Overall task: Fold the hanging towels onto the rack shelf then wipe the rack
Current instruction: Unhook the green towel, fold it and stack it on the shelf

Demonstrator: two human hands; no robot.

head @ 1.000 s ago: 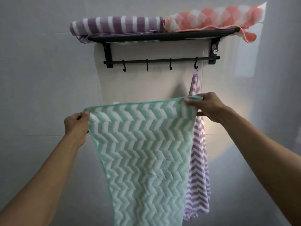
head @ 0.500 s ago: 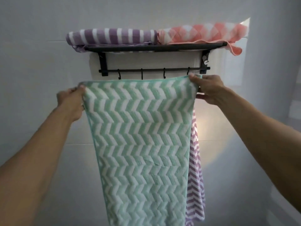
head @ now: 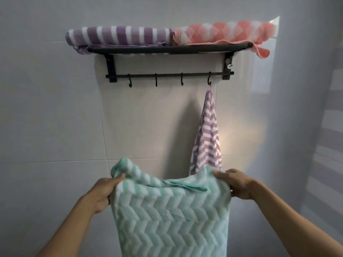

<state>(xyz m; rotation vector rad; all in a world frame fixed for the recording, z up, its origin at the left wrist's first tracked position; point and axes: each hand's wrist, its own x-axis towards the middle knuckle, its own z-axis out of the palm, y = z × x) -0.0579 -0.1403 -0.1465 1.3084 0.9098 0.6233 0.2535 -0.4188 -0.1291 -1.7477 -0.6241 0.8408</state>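
A green and white zigzag towel hangs between my hands, low in front of the wall, its top edge slack and doubled over. My left hand grips its left top corner. My right hand grips the right top corner. Above, a black wall rack carries a folded purple striped towel on the left of its shelf and a folded pink checked towel on the right. A purple zigzag towel hangs from the rightmost hook of the lower bar.
Three bare black hooks sit along the rack's lower bar. A corner of the pink towel droops over the shelf's right end. The wall behind is pale tile. A side wall stands at the right.
Both hands lifted the green towel up to the hook bar, then dropped it well below the rack. They have come closer together, and the top edge now sags and folds over.
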